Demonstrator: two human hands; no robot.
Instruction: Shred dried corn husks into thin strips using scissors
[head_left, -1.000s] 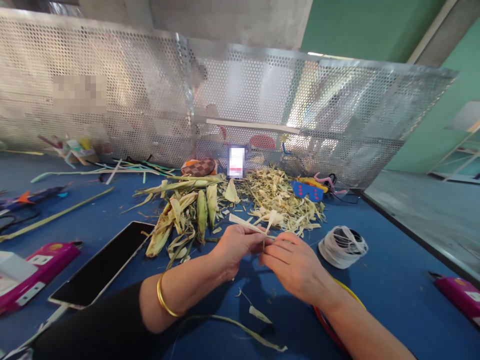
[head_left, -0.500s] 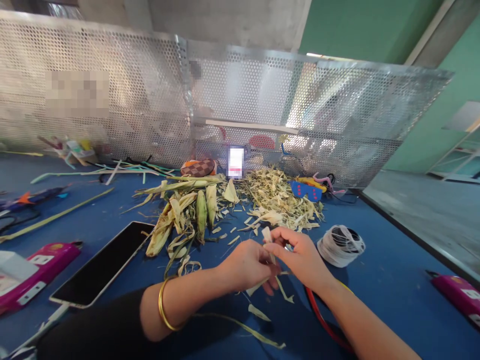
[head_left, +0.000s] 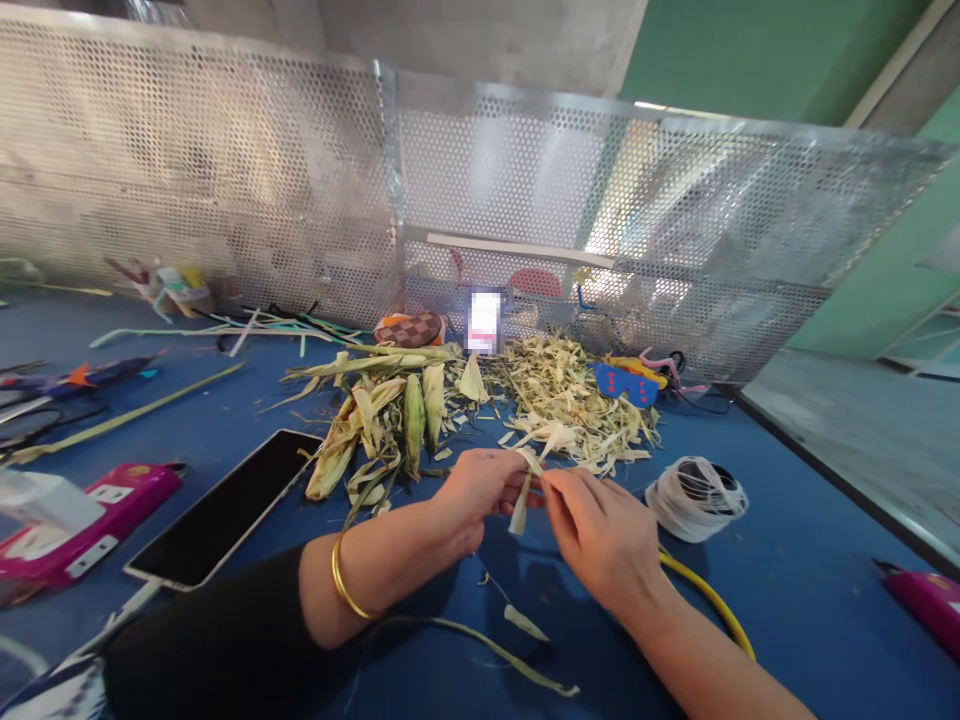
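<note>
Above the blue table, my two hands meet around a pale strip of corn husk [head_left: 519,514]. My left hand [head_left: 484,490], below a gold bangle [head_left: 346,580], is closed on the strip with thumb and fingers. From the other side my right hand [head_left: 604,530] pinches the same strip; its fingertips are partly hidden. One end of the strip dangles between the hands. Beyond them lie a heap of shredded husk [head_left: 570,395] and a bundle of whole dried husks [head_left: 360,430]. On the table beneath are a loose husk scrap [head_left: 525,622] and a long thin strip [head_left: 480,645].
Right of my hands stands a spool of white string [head_left: 696,498], with a yellow cord [head_left: 712,590] nearby. A phone [head_left: 225,510] and a magenta power strip [head_left: 97,525] lie at the left. A perforated metal screen [head_left: 495,180] borders the table's back.
My right hand has turned over, its back now facing up, and the hands have drawn level. The husk strip now hangs downward between them. The view has shifted slightly left.
</note>
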